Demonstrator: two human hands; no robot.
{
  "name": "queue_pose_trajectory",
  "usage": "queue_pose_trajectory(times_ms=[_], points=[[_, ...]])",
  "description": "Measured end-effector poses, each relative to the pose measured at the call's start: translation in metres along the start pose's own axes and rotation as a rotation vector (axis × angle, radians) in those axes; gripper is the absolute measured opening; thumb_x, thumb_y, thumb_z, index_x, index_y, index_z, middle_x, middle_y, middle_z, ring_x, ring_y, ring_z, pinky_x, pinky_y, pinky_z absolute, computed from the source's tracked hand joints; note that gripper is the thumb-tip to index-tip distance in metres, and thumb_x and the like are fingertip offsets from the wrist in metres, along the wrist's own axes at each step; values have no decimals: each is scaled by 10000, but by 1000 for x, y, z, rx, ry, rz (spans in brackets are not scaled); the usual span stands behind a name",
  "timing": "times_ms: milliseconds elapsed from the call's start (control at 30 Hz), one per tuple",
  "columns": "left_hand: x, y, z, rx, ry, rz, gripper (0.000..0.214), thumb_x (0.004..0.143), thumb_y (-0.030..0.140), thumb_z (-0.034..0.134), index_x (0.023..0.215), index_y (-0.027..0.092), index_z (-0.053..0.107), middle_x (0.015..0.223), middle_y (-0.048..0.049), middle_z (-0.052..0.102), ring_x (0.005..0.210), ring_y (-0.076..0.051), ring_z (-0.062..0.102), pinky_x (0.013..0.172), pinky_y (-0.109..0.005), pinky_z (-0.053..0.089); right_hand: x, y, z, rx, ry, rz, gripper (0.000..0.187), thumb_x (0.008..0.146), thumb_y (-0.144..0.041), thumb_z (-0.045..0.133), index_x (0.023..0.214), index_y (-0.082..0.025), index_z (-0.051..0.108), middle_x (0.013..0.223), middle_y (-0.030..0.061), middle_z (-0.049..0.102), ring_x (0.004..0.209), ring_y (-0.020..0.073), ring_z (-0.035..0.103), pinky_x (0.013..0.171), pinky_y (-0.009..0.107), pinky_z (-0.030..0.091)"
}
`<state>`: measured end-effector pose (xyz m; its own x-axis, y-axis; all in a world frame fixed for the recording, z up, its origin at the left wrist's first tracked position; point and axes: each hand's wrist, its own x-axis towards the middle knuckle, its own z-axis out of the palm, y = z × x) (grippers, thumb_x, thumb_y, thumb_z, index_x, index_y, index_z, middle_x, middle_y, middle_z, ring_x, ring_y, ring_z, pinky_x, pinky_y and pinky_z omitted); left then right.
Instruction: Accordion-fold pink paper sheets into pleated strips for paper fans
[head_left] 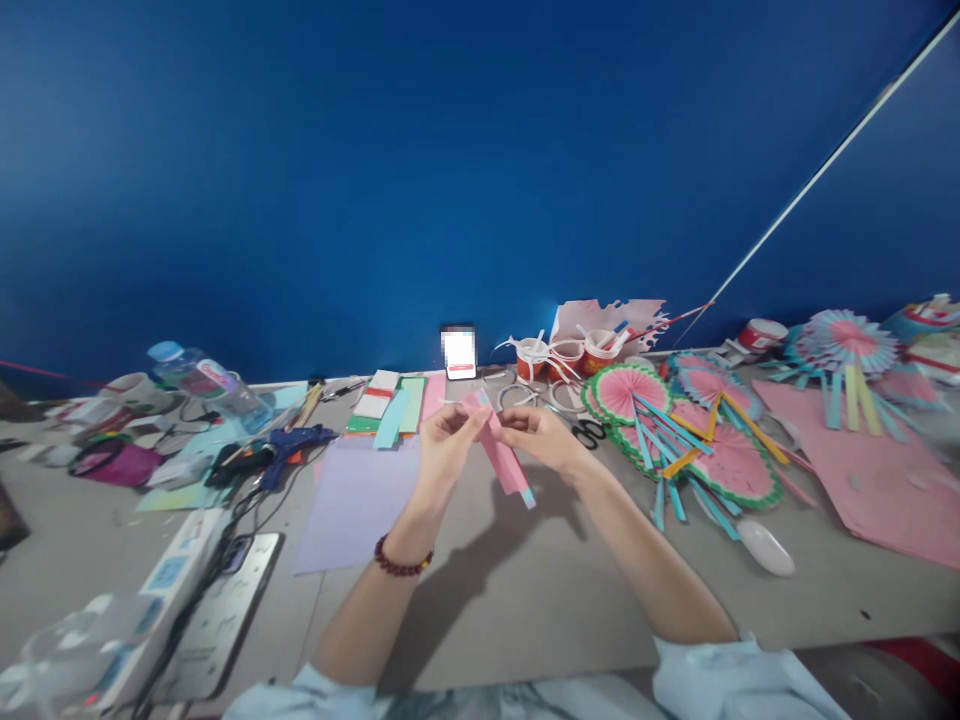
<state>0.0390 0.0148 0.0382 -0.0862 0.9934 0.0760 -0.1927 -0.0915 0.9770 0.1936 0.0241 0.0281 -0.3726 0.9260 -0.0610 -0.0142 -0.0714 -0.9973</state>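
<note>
Between my two hands, above the table, is a folded strip of pink paper with light blue ends. My left hand pinches its upper left edge between thumb and fingers. From the other side my right hand grips the upper right edge, thumb and fingers closed. The strip's lower end hangs free, slanting down to the right. Sheets of lilac paper lie left of my left hand. Black-handled scissors lie just beyond my right wrist, partly covered by paper fans.
Watermelon-like paper fans with blue strips lie to the right, beside pink sheets. A lit phone leans on the blue wall. Leftward are a glue gun, a bottle, a power strip and another phone.
</note>
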Motion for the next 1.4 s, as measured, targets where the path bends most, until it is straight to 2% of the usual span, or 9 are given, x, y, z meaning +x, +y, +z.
queue_pose_trajectory(times_ms=[100,333,400,533,667,800,1067,1300,1400], points=[[1,-1,-1,-12,36,24,273,641,348,773,583,142,603,557,29,573,516,-68,491,549,-191,425,-2,0,-4,-58,35,37,352,675,-439,715,860,-140,705,795,33,694,719,149,615,686,263,457],[-1,-10,-4,-13,36,-48,276,643,375,757,612,142,614,582,13,588,525,-80,505,545,-204,425,-8,0,-6,-169,81,41,368,653,-491,714,756,-138,726,700,24,693,604,143,580,562,247,426],[0,-11,-7,-12,31,-67,260,624,364,768,659,141,639,606,7,610,532,-81,517,535,-197,421,-10,2,-6,-198,94,44,363,656,-485,710,768,-140,720,700,27,694,607,145,582,558,242,426],[1,-13,-15,38,-58,-136,330,590,340,796,834,140,700,610,-1,629,532,-80,524,523,-186,436,-14,6,-6,-297,71,11,321,715,-460,652,770,-149,712,711,25,695,622,149,592,567,238,425],[-1,-17,-22,91,-46,-181,311,554,349,818,733,122,700,634,-21,636,552,-89,544,532,-193,470,-19,12,-8,-439,98,-70,268,758,-408,597,795,-171,716,742,26,706,668,167,614,619,258,444],[-4,-23,-30,1,19,-218,316,525,344,834,619,135,617,608,16,600,545,-77,549,550,-186,487,-20,24,-14,-404,65,-21,213,732,-349,594,827,-192,702,811,32,715,727,179,630,659,270,459],[-10,-43,-38,-130,16,-369,419,482,336,854,622,162,500,469,91,483,443,-54,489,601,-234,526,-18,53,-18,-311,141,62,287,687,-441,632,749,-162,665,603,-6,614,553,114,519,533,231,385],[-19,-64,-40,-184,67,-399,401,499,325,840,578,152,487,464,79,480,459,-53,481,563,-201,500,-18,69,-17,-341,128,111,277,681,-420,641,738,-153,686,619,8,641,552,115,509,551,241,375],[-20,-69,-43,-212,44,-425,377,503,331,841,632,137,545,546,31,580,515,-83,553,599,-231,519,-19,74,-21,-331,124,144,307,681,-431,646,768,-140,693,623,10,645,551,114,510,550,241,367]])
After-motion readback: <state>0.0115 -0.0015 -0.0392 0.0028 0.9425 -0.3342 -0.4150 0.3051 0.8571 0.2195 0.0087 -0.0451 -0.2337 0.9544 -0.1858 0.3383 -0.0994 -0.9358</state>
